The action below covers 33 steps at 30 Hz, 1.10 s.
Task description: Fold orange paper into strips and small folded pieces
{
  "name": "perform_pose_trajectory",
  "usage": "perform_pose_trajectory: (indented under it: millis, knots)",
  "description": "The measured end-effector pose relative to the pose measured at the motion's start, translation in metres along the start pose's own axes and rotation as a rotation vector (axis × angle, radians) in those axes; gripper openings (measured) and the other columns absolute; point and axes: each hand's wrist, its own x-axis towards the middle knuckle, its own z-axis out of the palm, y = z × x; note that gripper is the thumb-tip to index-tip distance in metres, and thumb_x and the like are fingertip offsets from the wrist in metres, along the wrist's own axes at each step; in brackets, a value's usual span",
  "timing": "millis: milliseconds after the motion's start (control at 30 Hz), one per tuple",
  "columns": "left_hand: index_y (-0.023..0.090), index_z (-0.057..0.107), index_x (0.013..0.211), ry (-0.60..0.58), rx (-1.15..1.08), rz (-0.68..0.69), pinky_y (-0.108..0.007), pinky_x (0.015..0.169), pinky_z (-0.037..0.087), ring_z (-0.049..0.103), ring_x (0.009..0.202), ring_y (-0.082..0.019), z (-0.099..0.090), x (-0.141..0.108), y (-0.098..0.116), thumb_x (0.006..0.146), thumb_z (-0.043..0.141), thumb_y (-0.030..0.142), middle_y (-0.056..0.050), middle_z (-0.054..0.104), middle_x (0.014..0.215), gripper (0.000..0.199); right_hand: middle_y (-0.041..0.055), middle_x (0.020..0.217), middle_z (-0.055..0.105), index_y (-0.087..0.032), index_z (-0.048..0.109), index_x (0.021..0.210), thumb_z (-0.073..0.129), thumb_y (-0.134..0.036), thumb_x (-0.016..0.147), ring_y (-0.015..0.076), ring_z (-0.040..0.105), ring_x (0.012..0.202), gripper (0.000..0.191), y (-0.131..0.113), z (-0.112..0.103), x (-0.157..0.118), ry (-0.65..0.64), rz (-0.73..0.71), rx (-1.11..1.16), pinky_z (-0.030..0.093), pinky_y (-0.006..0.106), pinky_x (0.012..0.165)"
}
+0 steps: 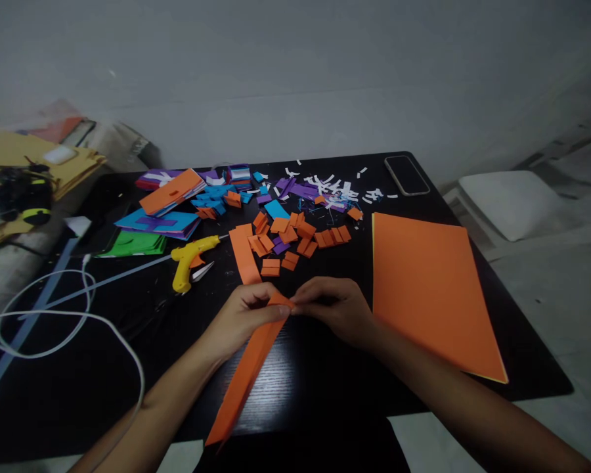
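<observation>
A long folded orange paper strip (253, 368) slants toward the near edge of the table. My left hand (241, 320) pinches its upper end between thumb and fingers. At the same end, my right hand (335, 307) has thumb and fingertips closed on the strip's tip. Another flat orange strip (245, 256) lies just beyond my left hand. Small folded orange pieces (270, 267) are scattered beyond both hands. A stack of orange sheets (428, 289) lies to the right, beside my right forearm.
On the black table (325, 387) are a yellow glue gun (190, 257), scissors (203, 270), white paper scraps (342, 190), folded coloured papers (172, 190) and a phone (406, 175). A white cable (113, 325) loops at left, crossing near my left forearm. A white stool (502, 203) stands right.
</observation>
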Motion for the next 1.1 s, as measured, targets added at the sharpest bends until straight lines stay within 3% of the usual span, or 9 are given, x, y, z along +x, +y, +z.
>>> perform_pose_trajectory:
  millis: [433,733,1100]
  knots:
    - [0.016,0.078,0.078,-0.026,0.041,0.024,-0.025,0.068,0.041,0.056,0.07,-0.013,-0.0024,0.002,-0.0009,0.079,0.084,0.033,0.0,0.066,0.072,0.018,0.004,0.087,0.081,-0.024,0.083,0.082,0.089,-0.047,0.078,0.0178,0.076,0.079,0.023,-0.0023,-0.0025,0.0025,-0.047,0.058,-0.029,0.061,0.031,0.076]
    - [0.016,0.078,0.079,-0.037,0.016,0.005,-0.025,0.068,0.041,0.055,0.071,-0.012,-0.0035,0.0025,-0.0028,0.078,0.084,0.034,0.0,0.066,0.073,0.019,0.0025,0.086,0.081,-0.025,0.083,0.082,0.09,-0.04,0.078,0.0167,0.075,0.079,0.017,0.0006,-0.0016,0.0017,-0.039,0.072,-0.006,0.06,0.03,0.076]
    - [0.015,0.074,0.073,0.056,-0.032,0.01,-0.024,0.064,0.04,0.054,0.065,-0.012,-0.0004,0.0015,0.0057,0.076,0.085,0.035,0.001,0.065,0.07,0.022,0.0017,0.087,0.081,-0.023,0.08,0.093,0.093,-0.037,0.072,0.0174,0.076,0.08,0.028,-0.003,-0.0012,0.0039,-0.05,0.224,0.092,0.062,0.032,0.08]
